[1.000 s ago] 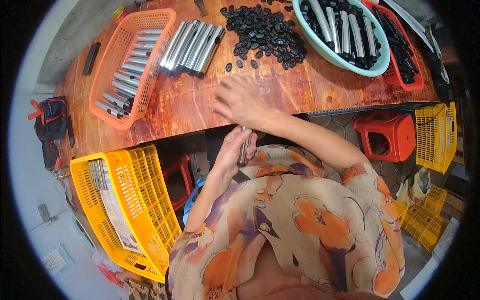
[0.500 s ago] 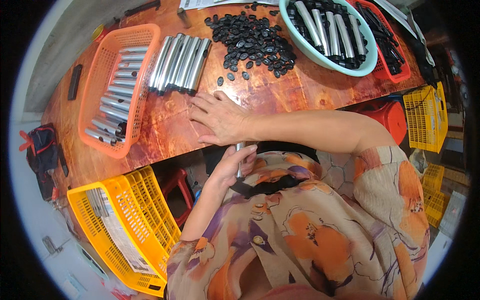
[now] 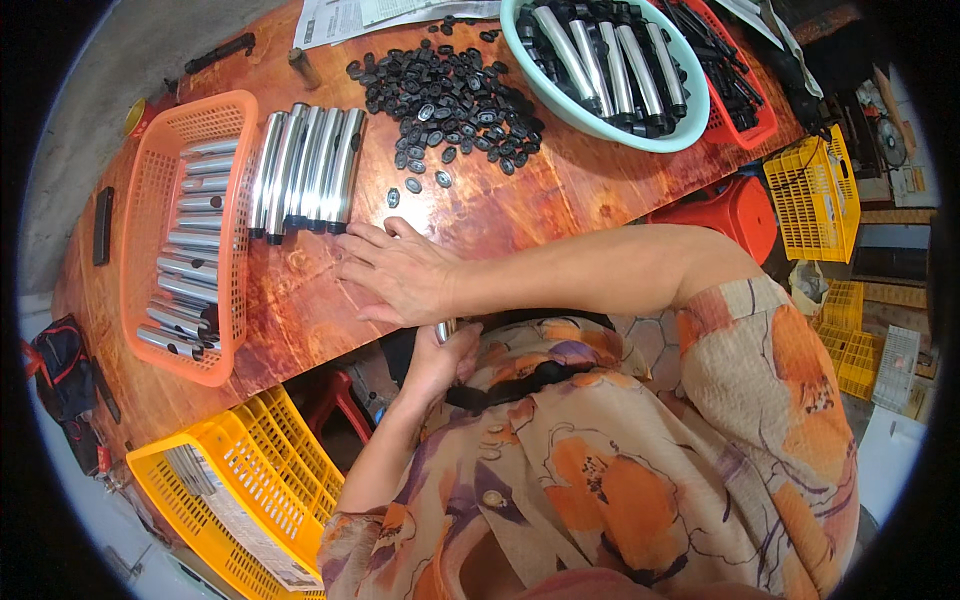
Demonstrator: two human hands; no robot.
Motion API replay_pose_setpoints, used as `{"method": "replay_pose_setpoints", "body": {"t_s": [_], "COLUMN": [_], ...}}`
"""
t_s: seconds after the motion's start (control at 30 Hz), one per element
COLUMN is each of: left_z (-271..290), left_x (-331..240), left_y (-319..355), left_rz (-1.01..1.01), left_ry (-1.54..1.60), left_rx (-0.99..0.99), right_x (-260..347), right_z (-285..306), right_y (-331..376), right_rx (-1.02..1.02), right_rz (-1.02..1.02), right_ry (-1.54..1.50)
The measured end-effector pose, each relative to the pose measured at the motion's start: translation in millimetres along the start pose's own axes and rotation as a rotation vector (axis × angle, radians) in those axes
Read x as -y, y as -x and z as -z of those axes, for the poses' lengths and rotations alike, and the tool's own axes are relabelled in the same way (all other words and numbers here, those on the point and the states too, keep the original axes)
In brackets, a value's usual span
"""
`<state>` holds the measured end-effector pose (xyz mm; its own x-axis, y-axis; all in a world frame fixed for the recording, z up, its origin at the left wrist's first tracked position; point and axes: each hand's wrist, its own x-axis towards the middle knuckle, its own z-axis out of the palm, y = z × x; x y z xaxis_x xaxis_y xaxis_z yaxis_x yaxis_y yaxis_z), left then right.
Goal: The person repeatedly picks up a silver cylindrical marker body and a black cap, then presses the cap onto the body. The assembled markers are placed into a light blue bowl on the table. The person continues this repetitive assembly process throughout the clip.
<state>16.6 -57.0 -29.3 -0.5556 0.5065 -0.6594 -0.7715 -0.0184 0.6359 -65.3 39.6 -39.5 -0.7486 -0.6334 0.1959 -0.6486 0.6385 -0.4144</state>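
Note:
My left hand point(image 3: 440, 358) is closed round a silver metal tube point(image 3: 446, 328) close to my body, and only a short piece of the tube shows. Above it, my right hand point(image 3: 400, 272) reaches across low over the table, palm down with fingers apart. Its fingertips are just beside the black lower ends of a row of silver tubes point(image 3: 305, 170); whether they touch cannot be told. Small oval black plastic pieces point(image 3: 450, 105) lie in a loose pile beyond, with a few strays nearer my right hand.
An orange basket point(image 3: 240, 240) of silver tubes stands left. A light-blue basin point(image 3: 640, 143) holds tubes and black parts, beside a red basket point(image 3: 755, 135) of black parts. A yellow crate point(image 3: 220, 440) is below the table point(image 3: 300, 310); a red stool point(image 3: 735, 215) stands right.
The whole view has shifted, so the table things sit further left and mostly lower. My right hand stays spread by the tube row. Less of the tube in my left hand shows.

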Motion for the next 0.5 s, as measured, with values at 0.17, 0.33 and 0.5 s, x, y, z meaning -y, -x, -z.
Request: {"method": "replay_pose_setpoints", "body": {"t_s": [0.17,0.33,0.5], "left_z": [0.3,6.5,-0.3], "left_x": [-4.9,-2.0,7.2], "left_y": [4.0,13.4,29.7], "left_rz": [0.080,0.033,-0.168], "left_ry": [0.117,0.214,0.103], "left_rx": [-0.002,0.028,-0.043], "right_x": [1.1,6.4,21.3], "right_z": [0.6,7.1,24.2], "right_y": [-3.8,-2.4,15.8], "right_rx": [-0.016,-0.111,-0.487], "right_rz": [0.005,-0.021,-0.001], "right_ry": [0.015,-0.141,-0.399]}}
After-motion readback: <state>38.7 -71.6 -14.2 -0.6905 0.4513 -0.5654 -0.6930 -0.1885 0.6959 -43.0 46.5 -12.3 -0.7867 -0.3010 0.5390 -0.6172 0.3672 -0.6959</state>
